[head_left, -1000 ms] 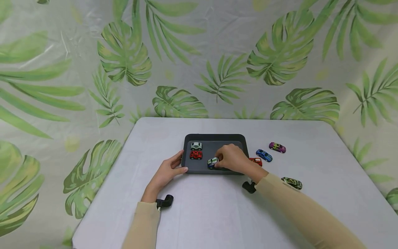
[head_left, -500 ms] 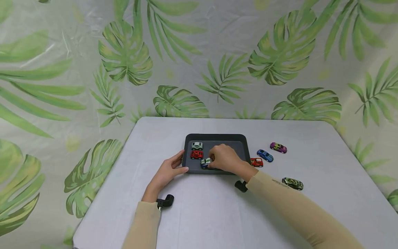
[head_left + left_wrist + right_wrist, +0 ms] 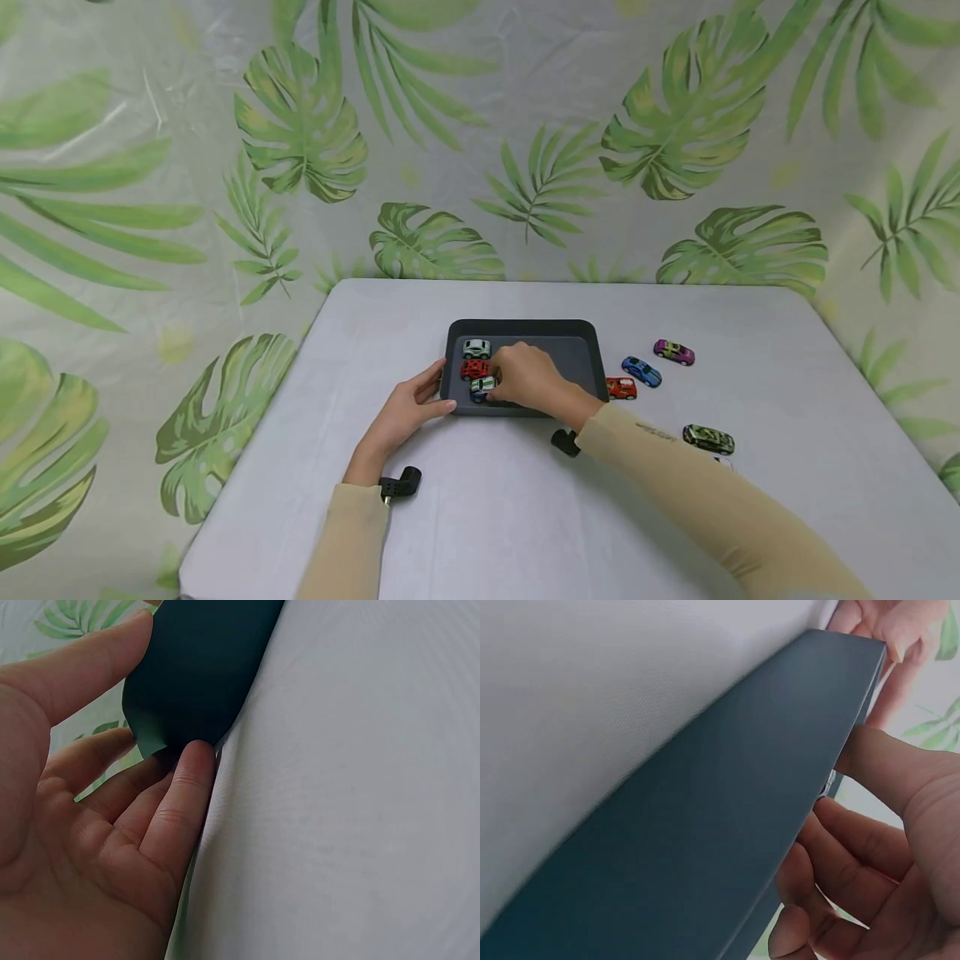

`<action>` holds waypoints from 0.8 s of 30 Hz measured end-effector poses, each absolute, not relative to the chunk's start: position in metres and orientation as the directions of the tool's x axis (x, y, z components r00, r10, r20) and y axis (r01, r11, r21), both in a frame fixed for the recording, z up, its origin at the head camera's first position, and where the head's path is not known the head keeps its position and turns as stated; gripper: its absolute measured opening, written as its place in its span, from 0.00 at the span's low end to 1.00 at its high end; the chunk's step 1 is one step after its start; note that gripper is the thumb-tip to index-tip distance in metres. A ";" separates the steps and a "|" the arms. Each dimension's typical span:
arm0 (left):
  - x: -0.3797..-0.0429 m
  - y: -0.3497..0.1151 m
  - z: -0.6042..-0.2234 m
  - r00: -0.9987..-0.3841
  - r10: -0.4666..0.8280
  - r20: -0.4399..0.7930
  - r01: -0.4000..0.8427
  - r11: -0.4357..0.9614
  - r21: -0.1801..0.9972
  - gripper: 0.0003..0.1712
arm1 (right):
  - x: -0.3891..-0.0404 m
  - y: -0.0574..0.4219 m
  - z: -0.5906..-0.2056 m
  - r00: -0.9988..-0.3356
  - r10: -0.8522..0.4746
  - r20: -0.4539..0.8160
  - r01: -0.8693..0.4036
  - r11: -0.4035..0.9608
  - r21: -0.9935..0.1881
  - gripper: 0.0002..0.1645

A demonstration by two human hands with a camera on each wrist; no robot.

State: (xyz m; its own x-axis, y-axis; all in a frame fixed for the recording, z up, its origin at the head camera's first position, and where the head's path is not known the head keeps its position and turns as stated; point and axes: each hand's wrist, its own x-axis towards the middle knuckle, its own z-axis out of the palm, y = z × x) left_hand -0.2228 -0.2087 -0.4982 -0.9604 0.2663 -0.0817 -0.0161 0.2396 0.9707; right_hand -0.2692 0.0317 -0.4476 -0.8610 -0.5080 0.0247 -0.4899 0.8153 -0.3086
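Observation:
A dark grey tray (image 3: 570, 358) lies on the white-covered table. My left hand (image 3: 405, 412) holds its near left corner, thumb at the front wall and fingers along the left side. Inside the tray, my right hand (image 3: 528, 379) pinches a white, green and blue toy car (image 3: 482, 385) close to the near left corner. Directly behind that car is a red toy car (image 3: 474, 369), then a silver-white toy car (image 3: 476, 348). The right wrist view shows the tray's outer wall (image 3: 705, 787) hiding most of the pinched car.
Right of the tray are a red-orange toy car (image 3: 622, 387), a blue one (image 3: 641, 372) and a purple one (image 3: 673, 352). Nearer lies a camouflage-patterned car (image 3: 708, 439). A white object (image 3: 722, 462) is partly hidden by the right sleeve.
My right hand has moved left inside the tray with the pinched toy car, bringing it in line with the red and silver-white cars. The left hand keeps its place at the corner.

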 end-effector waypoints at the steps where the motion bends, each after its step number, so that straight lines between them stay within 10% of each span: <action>1: -0.224 -0.209 -0.502 -0.961 0.265 -0.082 -0.016 0.242 0.970 0.48 | -0.269 0.030 -0.448 -0.861 -0.507 0.026 -0.490 0.816 -0.306 0.21; 24: -0.227 -0.212 -0.512 -0.968 0.247 -0.050 0.012 0.241 0.970 0.48 | -0.268 0.018 -0.457 -0.848 -0.528 0.038 -0.520 0.819 -0.240 0.19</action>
State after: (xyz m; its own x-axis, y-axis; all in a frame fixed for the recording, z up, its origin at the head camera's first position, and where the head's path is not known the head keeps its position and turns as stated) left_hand -0.2274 -0.2117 -0.5120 -0.9677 0.2470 -0.0498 0.0116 0.2411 0.9704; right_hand -0.2683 0.0176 -0.4567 -0.8485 -0.5279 0.0376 -0.5205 0.8195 -0.2400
